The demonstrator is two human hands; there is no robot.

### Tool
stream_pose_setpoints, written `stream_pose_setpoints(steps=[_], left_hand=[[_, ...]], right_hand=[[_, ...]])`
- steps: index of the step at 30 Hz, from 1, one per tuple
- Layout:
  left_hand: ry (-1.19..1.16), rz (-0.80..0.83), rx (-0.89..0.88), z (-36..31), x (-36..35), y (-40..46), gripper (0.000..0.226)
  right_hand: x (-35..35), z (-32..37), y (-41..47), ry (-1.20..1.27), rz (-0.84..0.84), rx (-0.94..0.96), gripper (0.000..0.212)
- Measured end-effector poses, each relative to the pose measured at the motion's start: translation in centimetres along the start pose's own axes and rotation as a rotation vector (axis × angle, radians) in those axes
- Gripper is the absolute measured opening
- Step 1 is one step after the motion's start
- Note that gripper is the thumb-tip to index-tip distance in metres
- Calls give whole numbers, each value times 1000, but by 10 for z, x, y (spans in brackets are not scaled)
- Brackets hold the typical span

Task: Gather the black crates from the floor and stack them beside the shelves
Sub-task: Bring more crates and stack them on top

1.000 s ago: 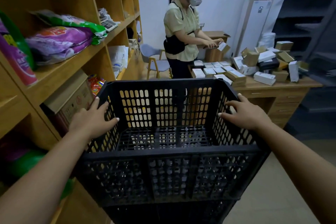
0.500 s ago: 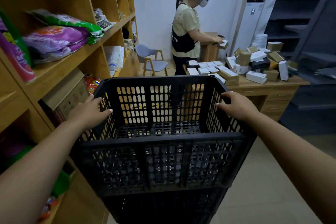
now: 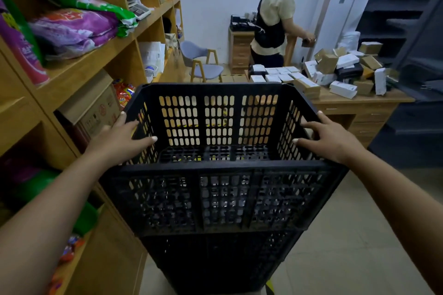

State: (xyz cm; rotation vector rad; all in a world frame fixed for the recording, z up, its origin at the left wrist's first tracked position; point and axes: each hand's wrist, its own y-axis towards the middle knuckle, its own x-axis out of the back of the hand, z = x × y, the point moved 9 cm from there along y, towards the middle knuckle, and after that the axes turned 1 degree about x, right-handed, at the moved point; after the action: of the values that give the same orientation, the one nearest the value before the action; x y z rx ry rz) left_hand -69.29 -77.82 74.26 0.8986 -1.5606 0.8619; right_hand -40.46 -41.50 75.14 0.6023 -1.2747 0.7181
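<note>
- The left hand (image 3: 119, 141) lies over the left rim of the top black crate (image 3: 215, 199), arm reaching in from the lower left. Its thumb stretches inward over the rim and the fingers fold down the outer wall, so the hand holds that rim.
- The right hand (image 3: 332, 137) mirrors it on the right rim, arm coming in from the lower right. The thumb points inward across the rim edge; the fingers (image 3: 311, 124) spread forward along the rim top and curl over it, gripping the crate.
- The crate spans the gap between the two hands, its slotted far wall beyond the fingertips and its near wall below the wrists. It sits on top of a lower black crate (image 3: 220, 261), just beside the wooden shelves (image 3: 100, 60) that stand past the left fingers.
- How far the left fingers wrap under the rim cannot be told: the back of the hand hides them.
- The lower crate is dark, and its base is cut off by the bottom edge of the view; whether more crates lie under it cannot be made out.
- Both arms are cut off at the frame edges above the elbow.
- Beyond the right fingers, a wooden desk (image 3: 359, 108) carries many small boxes; another person (image 3: 275, 21) stands behind it, hands low at the desk's far side, what they hold too small to tell.
- On the shelf beyond the left fingers lie purple and green bags (image 3: 74, 24); their print is blurred.
</note>
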Motion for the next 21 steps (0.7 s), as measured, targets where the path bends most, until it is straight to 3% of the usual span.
stream_pose_setpoints(steps=[6, 10, 14, 21], left_hand=[[19, -2, -2, -6, 1, 0, 85], [20, -40, -5, -1, 3, -6, 84], [29, -22, -24, -5, 1, -5, 82], [-29, -61, -21, -10, 9, -6, 78]], right_hand=[[3, -1, 5, 6, -42, -8, 68], [17, 5, -11, 42, -197, 18, 61], [-4, 1, -16, 22, -43, -25, 75], [-5, 3, -11, -35, 3, -64, 78]])
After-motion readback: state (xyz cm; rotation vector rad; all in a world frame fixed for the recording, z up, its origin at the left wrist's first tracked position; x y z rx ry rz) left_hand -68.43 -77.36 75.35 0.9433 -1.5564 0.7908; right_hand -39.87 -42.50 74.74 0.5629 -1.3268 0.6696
